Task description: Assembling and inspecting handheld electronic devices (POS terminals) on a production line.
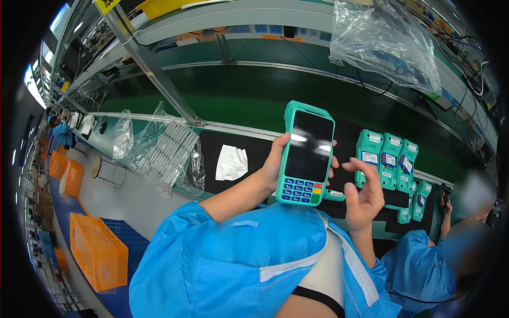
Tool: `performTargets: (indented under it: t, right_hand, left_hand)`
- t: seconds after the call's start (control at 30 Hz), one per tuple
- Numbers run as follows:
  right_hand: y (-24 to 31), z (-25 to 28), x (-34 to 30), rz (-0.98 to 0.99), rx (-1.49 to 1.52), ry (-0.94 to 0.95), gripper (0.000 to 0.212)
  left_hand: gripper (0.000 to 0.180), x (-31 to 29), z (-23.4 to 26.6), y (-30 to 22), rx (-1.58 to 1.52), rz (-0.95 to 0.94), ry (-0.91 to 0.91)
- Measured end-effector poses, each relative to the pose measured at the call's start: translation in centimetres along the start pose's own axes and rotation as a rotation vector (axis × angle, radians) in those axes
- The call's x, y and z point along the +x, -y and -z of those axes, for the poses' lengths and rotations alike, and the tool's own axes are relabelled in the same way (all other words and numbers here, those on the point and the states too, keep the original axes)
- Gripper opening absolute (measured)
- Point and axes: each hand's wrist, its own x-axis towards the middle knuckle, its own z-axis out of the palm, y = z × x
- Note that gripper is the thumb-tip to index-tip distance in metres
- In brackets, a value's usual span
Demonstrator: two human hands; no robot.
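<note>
A teal card payment terminal [305, 153] is held upright before me, its dark screen and blue keypad toward me. My left hand [272, 161] is closed around it, thumb along the left edge and fingertips showing past the right edge. Just right of the terminal, my right hand [365, 200] is raised with its fingers apart, slightly curled, and nothing in it. Behind that hand, several more teal terminals [391, 165] lie face down in a row on the black mat, with labels on their backs. Another terminal [333, 195] lies partly hidden between my hands.
A crumpled white cloth [231, 162] lies on the black mat [210, 146]. Left of it, clear plastic bags [168, 148] cover pale strips. More clear plastic [384, 45] hangs from the upper shelf. A co-worker in a blue sleeve [421, 265] sits at right. Orange crates [98, 252] stand on the floor.
</note>
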Motion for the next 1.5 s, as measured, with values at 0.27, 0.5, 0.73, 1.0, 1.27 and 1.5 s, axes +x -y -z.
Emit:
performTargets:
  t: [0.27,0.5,0.73,1.0,1.27,1.5]
  right_hand:
    - [-0.7,0.7,-2.1,-0.207,0.159,-0.140,0.024]
    - [0.8,1.0,-2.4,-0.310,0.135,0.082,0.034]
    - [0.2,1.0,-1.7,0.231,-0.121,0.401,0.052]
    - [0.4,0.6,-1.8,0.211,-0.204,0.482,0.056]
    - [1.5,0.3,-1.5,0.173,-0.312,0.526,0.060]
    - [1.9,0.1,-1.2,0.170,-0.384,0.471,0.058]
  left_hand:
    - [0.116,-0.2,-0.2,-0.8,-0.238,-0.062,0.164]
    - [0.108,-0.1,-1.7,-0.5,-0.251,-0.054,0.083]
    - [0.111,0.0,-1.4,0.0,-0.283,-0.050,0.067]
    - [0.114,-0.7,-1.8,0.1,-0.242,-0.032,0.069]
    - [0.112,-0.8,-2.1,0.5,-0.256,-0.006,0.070]
    - [0.111,-1.1,-2.2,0.9,-0.262,0.003,0.040]
